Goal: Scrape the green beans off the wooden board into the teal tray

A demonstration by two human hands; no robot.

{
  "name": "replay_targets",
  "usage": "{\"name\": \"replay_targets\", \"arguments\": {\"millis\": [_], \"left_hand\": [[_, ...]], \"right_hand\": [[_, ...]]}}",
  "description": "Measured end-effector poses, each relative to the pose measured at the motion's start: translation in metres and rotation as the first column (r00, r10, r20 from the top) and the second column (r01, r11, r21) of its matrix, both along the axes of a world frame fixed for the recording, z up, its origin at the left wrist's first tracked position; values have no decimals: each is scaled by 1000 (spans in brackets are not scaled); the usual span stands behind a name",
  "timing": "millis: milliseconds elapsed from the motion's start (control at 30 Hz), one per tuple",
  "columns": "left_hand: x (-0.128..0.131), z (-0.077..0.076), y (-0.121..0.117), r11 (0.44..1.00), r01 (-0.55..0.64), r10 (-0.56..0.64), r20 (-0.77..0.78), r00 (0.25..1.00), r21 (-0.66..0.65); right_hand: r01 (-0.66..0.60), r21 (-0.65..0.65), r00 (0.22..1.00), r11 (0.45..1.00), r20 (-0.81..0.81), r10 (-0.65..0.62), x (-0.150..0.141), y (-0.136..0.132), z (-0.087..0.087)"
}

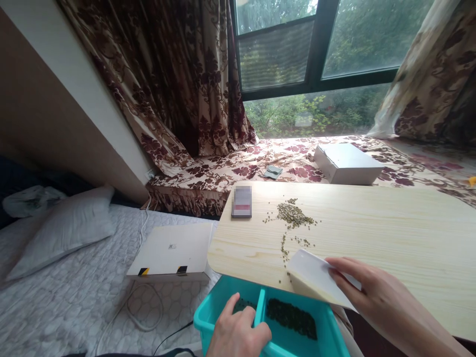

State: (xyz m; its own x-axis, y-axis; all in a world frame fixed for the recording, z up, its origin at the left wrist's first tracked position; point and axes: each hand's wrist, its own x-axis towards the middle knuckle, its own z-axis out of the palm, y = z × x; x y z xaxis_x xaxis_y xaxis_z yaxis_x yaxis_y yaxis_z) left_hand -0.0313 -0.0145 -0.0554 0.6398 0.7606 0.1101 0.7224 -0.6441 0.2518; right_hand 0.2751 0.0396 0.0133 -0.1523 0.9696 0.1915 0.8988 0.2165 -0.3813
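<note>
We have a big bed (85, 258) on our left and a window seat (223, 173) with a flowery cloth in front of us. Our desk (372, 223) is long and made of pale wood. A blue-green tub (330, 327) sits at the desk's near edge, with a wall inside that makes two parts. One white box (167, 248) is on the bed, and another white box (349, 161) is on the window seat. Our hands are apart: the right hand (372, 285) pinches a white piece (314, 272), and the left hand (240, 332) is at the tub's middle wall, but we cannot tell if it grips it. The white piece slants toward the tub. A small box (241, 201) with a blurry top is at the desk's left end. Tiny greenish beans (293, 214) lie in a loose heap right of it, and some trail down near the white piece.
</note>
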Motion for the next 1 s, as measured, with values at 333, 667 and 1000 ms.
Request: {"name": "replay_targets", "arguments": {"millis": [333,667,1000], "left_hand": [[-4,4,0,999,-8,9,13,1000,-32],[9,-19,-8,987,-159,159,-6,987,-15],[4,-9,-2,996,-66,66,-5,998,-58]], "right_hand": [[21,-46,999,999,50,-18,-9,10,5],[-169,-76,985,983,-42,166,-30,-7,10],[77,45,997,996,17,-78,-3,11,13]]}}
